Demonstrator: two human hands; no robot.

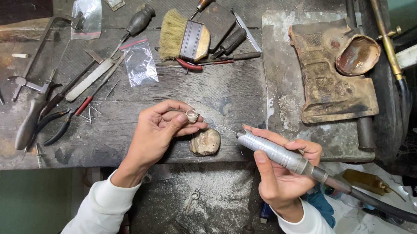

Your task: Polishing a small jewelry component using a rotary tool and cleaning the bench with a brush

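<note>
Fingers of the left hand [162, 128] pinch a small pale metal ring [191, 115] between thumb and fingertips, holding it just above the dark, scratched wooden desk [229, 92]. The grip is closed on the ring, which sits above a rounded, tan wooden peg [205, 142] jutting from the desk's front edge. The right hand [282, 172] is wrapped closed around a silver, ribbed rotary handpiece [276, 152], whose thin bit points left toward the ring but stays apart from it. A thick black flexible shaft [386, 207] runs from the handpiece off to the right.

Farther back on the desk lie a straw-bristled brush with a dark wooden block [184, 39], several dark-handled gravers [227, 41] and a clear plastic bag [139, 62]. At the left lie a jeweller's saw frame [41, 54], a flat metal file [92, 78] and black-handled pliers [58, 127]. To the right rests a rusty brown, embossed metal block [331, 81] with a shallow round brown dish [358, 55] on top. Pale dust covers the tray below the desk [213, 194].
</note>
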